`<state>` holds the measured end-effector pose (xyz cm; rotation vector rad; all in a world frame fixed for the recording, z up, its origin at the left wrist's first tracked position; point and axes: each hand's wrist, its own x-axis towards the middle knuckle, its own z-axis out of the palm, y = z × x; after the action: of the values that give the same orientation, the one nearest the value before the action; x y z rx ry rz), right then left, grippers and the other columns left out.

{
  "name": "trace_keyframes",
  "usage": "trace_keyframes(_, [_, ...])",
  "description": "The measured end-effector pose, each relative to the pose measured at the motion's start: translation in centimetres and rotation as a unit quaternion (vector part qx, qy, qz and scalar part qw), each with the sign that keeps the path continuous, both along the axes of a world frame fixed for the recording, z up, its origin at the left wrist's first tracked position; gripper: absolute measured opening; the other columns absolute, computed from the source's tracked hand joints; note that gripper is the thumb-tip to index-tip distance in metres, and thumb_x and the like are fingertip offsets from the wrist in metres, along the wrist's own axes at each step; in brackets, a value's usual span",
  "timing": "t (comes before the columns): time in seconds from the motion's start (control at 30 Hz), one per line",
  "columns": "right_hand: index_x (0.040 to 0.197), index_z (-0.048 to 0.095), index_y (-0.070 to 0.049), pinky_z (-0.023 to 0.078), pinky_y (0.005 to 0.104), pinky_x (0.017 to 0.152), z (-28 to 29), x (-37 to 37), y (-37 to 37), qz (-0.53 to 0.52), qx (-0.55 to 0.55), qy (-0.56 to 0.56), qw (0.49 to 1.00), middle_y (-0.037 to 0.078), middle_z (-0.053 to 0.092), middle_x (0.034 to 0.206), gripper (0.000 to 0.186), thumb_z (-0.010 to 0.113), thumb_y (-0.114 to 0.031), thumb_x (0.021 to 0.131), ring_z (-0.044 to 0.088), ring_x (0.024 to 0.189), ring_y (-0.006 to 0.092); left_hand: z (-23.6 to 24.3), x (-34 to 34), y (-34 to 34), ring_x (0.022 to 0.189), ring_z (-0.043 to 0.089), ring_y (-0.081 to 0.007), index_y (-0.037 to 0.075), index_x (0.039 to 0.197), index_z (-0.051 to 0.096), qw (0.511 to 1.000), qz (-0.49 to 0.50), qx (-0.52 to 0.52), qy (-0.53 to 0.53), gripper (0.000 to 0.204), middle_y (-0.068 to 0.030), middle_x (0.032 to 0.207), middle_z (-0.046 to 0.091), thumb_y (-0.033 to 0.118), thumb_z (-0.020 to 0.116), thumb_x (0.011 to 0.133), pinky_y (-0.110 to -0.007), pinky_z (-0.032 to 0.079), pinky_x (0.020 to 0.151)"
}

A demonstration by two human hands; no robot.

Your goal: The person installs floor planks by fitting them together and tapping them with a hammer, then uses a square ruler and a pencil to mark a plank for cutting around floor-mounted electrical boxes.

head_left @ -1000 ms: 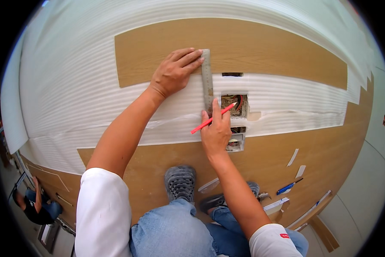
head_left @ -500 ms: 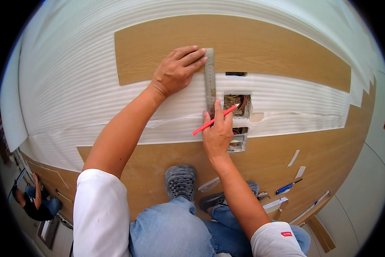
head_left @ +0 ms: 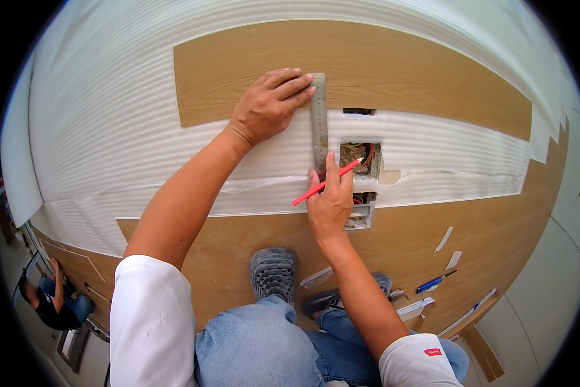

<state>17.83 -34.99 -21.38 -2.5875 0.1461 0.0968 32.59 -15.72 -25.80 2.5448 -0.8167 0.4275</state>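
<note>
A grey steel ruler (head_left: pixel 319 119) lies upright in the view, from the loose wood-look plank (head_left: pixel 251 61) across the white ribbed foam underlay (head_left: pixel 264 155). My left hand (head_left: pixel 267 106) grips its far end, fingertips on the ruler's edge and the palm side down over the plank. My right hand (head_left: pixel 332 209) is at the ruler's near end, fingers pressed on it. A red pencil (head_left: pixel 309 193) sits slantwise in that same hand, its tip toward the upper right. Beside the ruler, a square floor opening (head_left: pixel 359 159) shows wires and rubble. The ruler's near end is partly hidden by my fingers.
Smaller cut-outs (head_left: pixel 359 111) lie above and below the square opening. Laid planks (head_left: pixel 238 235) are under my feet. At the right lie a blue utility knife (head_left: pixel 435 281), white strips (head_left: pixel 443 238) and plank offcuts (head_left: pixel 483 353). Another person (head_left: pixel 61 303) crouches at the far left.
Almost nothing differs. The whole view has shifted slightly, and both hands keep their hold on the ruler and the pencil.
</note>
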Motion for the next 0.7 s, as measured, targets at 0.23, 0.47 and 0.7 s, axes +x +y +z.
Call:
trace_keyframes(0.23, [0.144,0.062,-0.007,0.055,0.047,0.071,0.04,0.01,-0.02,-0.003,0.007,-0.001,1.0,0.016,0.059,0.105,0.057,0.08,-0.015,0.09,0.065,0.091,0.0355,0.21,-0.02,0.05,0.13,0.062,-0.0266,0.011,0.123,0.078,1.0,-0.008,-0.006,0.01,0.04,-0.0032,0.138,0.07,0.001,0.069,0.085,-0.041,0.053,0.109])
trace_keyframes(0.47, [0.144,0.062,-0.007,0.055,0.0468,0.072,0.17,0.1,-0.14,0.002,0.01,-0.008,1.0,0.016,0.06,0.105,0.057,0.08,-0.014,0.09,0.065,0.09,0.0356,0.24,0.03,-0.06,0.129,0.063,-0.0266,0.011,0.122,0.078,1.0,-0.009,-0.011,0.009,0.038,-0.003,0.137,0.07,0.001,0.07,0.086,-0.041,0.053,0.109])
trace_keyframes(0.7, [0.144,0.062,-0.006,0.055,0.0469,0.073,0.36,0.11,-0.04,0.002,0.011,-0.004,1.0,0.016,0.06,0.105,0.058,0.081,-0.013,0.089,0.065,0.09,0.036,0.31,-0.01,-0.04,0.127,0.064,-0.027,0.011,0.121,0.078,1.0,-0.008,-0.014,0.003,0.038,-0.0031,0.135,0.071,0.001,0.071,0.085,-0.042,0.054,0.108])
